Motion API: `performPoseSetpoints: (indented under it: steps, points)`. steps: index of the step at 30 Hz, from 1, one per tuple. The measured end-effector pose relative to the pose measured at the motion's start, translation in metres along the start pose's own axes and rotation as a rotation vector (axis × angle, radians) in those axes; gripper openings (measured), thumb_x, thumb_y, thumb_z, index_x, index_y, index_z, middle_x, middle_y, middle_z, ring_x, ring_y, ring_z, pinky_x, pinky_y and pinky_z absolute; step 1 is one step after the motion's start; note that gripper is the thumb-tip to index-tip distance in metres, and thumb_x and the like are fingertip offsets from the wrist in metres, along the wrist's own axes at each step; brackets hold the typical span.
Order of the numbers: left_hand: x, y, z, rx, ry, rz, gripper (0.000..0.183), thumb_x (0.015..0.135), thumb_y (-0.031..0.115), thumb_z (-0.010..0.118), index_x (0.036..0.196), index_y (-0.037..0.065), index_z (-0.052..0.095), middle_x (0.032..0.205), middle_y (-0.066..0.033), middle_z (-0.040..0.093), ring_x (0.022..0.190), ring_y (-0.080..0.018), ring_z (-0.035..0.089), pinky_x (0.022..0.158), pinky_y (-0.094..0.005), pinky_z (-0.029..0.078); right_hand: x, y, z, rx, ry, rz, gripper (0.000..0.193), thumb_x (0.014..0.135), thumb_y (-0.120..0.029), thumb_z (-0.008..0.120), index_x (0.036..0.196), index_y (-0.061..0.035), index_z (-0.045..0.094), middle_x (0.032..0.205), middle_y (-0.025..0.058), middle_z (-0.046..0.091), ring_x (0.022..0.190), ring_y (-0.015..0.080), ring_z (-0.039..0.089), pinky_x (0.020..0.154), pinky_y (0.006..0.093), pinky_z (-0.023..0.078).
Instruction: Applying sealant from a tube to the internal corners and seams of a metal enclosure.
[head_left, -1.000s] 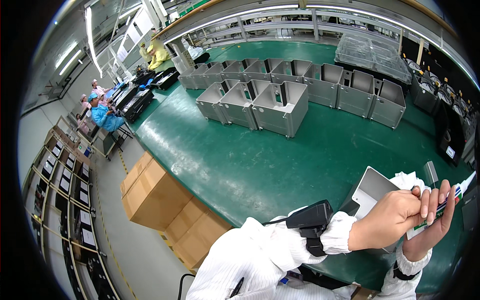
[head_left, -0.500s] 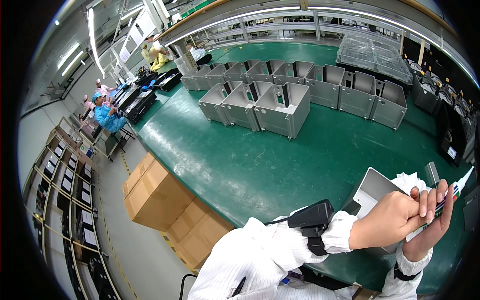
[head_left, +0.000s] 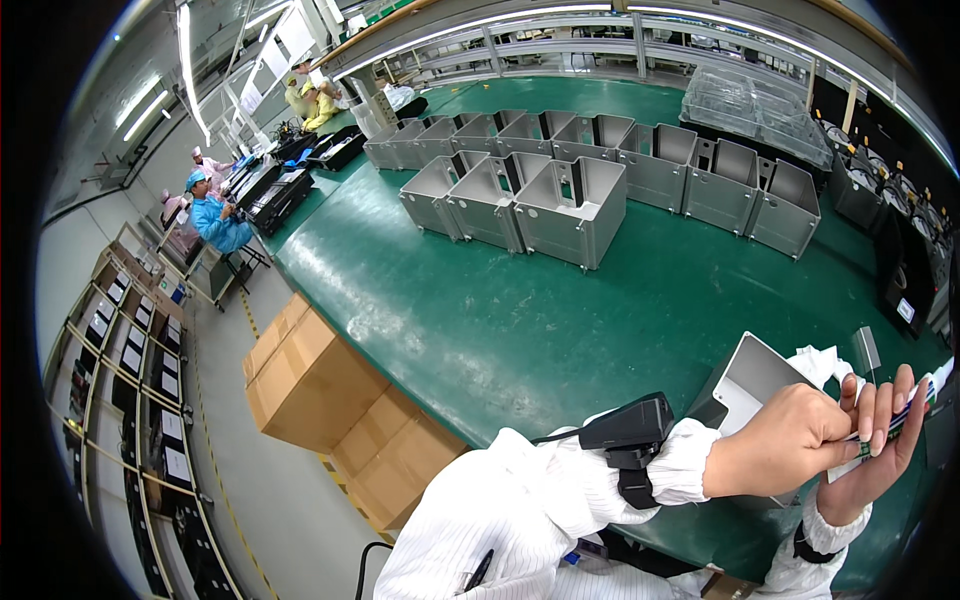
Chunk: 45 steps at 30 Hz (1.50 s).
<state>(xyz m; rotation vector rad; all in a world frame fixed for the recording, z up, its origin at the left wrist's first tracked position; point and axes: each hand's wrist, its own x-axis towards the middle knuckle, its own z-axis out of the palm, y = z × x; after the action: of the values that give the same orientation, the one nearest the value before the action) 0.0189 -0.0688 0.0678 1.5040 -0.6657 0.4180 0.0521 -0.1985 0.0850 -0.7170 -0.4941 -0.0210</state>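
Both hands are together at the lower right, around a white squeeze tube [head_left: 935,386] with coloured bands and a tapered white nozzle pointing up and right. My left hand [head_left: 775,445] is closed at the tube's tail end, its fingers curled. From the other side, my right hand [head_left: 878,455] grips the tube's body, with its fingers bent over it. Just beneath my left hand stands a grey metal box [head_left: 745,375] with an open top, partly covered by the hand and sleeve. Crumpled white cloth or paper [head_left: 815,362] lies behind the hands.
Rows of open grey metal boxes [head_left: 570,215] stand across the green table [head_left: 440,330]. A small grey metal piece [head_left: 867,348] lies near my hands. Clear plastic trays [head_left: 755,110] and black parts [head_left: 905,265] line the right. Cardboard boxes [head_left: 310,380] sit left; co-workers [head_left: 215,215] sit farther off.
The tube's nozzle has tipped lower and farther right. Both hands remain on the tube, with small shifts in the fingers. The view has moved slightly.
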Motion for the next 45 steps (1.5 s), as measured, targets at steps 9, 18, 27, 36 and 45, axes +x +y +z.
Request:
performPoseSetpoints:
  steps: [9, 18, 27, 36, 45]
  points:
    - [-0.001, 0.005, 0.002, -0.005, 0.039, -0.019, 0.02, 0.084, 0.008, 0.064, 0.069, -0.004, 0.058, 0.06, -0.015, 0.054, 0.054, -0.0299, 0.054, 0.051, -0.0376, 0.038, 0.001, 0.001, 0.006, -0.011, 0.037, 0.0, 0.027, 0.106, -0.03, 0.034, 0.085, -0.0139, 0.039, 0.045, -0.0024, 0.042, 0.044, 0.0091, 0.047, 0.084, 0.0332, 0.047]
    - [0.003, -0.001, 0.015, -0.06, 0.197, 0.051, 0.013, 0.073, 0.009, 0.066, 0.07, -0.003, 0.061, 0.063, -0.0182, 0.057, 0.056, -0.0324, 0.055, 0.053, -0.0392, 0.04, -0.001, 0.001, -0.004, -0.114, 0.029, -0.014, 0.024, 0.106, -0.027, 0.034, 0.087, -0.0115, 0.037, 0.054, -0.0012, 0.04, 0.05, 0.0079, 0.043, 0.087, 0.0282, 0.043]
    - [0.006, 0.003, 0.0, 0.018, 0.171, -0.015, 0.015, 0.057, 0.003, 0.068, 0.06, -0.005, 0.056, 0.057, -0.0164, 0.054, 0.051, -0.0299, 0.049, 0.052, -0.035, 0.04, 0.009, -0.007, -0.013, 0.127, -0.166, 0.252, 0.036, 0.103, -0.039, 0.039, 0.084, -0.011, 0.052, 0.057, 0.0036, 0.054, 0.058, 0.0172, 0.054, 0.097, 0.042, 0.046]
    - [0.008, 0.002, 0.003, -0.02, 0.215, 0.038, 0.014, 0.066, -0.001, 0.066, 0.06, -0.007, 0.055, 0.058, -0.018, 0.057, 0.052, -0.0301, 0.053, 0.053, -0.0349, 0.041, 0.006, -0.005, -0.01, -0.019, -0.081, 0.175, 0.028, 0.104, -0.03, 0.037, 0.087, -0.0102, 0.046, 0.06, 0.0014, 0.044, 0.059, 0.0125, 0.047, 0.1, 0.037, 0.044]
    - [0.005, 0.004, 0.017, -0.22, 0.269, 0.045, 0.007, 0.072, -0.005, 0.062, 0.066, -0.006, 0.059, 0.065, -0.0158, 0.064, 0.058, -0.0284, 0.058, 0.074, -0.0299, 0.047, 0.004, -0.006, 0.002, 0.064, -0.17, 0.164, 0.038, 0.103, -0.039, 0.039, 0.083, -0.0105, 0.053, 0.056, 0.0032, 0.055, 0.058, 0.017, 0.055, 0.096, 0.0434, 0.047]
